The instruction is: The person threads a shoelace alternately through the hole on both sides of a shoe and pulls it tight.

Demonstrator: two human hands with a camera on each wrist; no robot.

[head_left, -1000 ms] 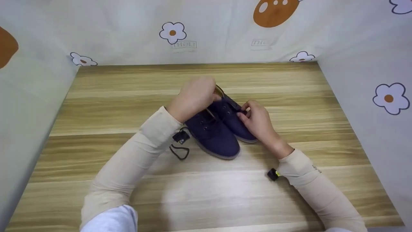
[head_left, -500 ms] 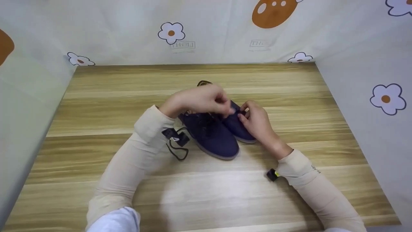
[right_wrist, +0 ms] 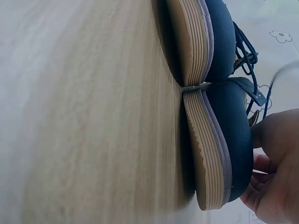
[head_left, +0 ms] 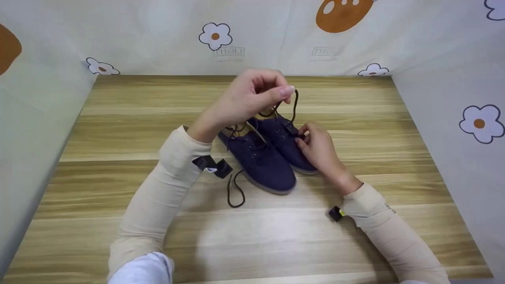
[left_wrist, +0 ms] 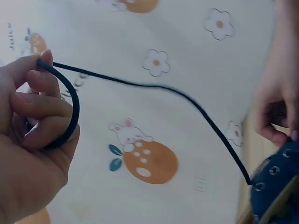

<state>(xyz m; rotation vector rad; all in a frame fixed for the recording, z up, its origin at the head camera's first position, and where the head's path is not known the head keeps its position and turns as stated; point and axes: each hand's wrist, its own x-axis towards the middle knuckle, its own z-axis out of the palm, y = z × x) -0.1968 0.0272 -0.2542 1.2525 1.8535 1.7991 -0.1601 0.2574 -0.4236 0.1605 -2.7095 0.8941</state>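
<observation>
Two navy lace-up shoes stand side by side on the table, toes toward me: the left shoe (head_left: 268,169) and the right shoe (head_left: 290,152). Raised over their heel ends, my left hand (head_left: 250,96) pinches a dark shoelace (head_left: 296,106) between thumb and forefinger. In the left wrist view that lace (left_wrist: 191,100) loops round beside the curled fingers and runs down to an eyelet. My right hand (head_left: 318,145) is at the outer side of the right shoe, thumb and fingertips gripping near its eyelet edge. The right wrist view shows its fingers against the shoe's upper (right_wrist: 233,140).
A loose lace loop (head_left: 236,197) lies on the wood-grain table (head_left: 268,236) left of the left shoe. Small black cameras hang at both wrists. A pale curtain (head_left: 165,39) with flower prints rises behind the table and along its sides.
My left hand has come from the right shoe's opening, across its eyelets, then up and away, drawing the lace out with it. My right hand stays at the right shoe.
</observation>
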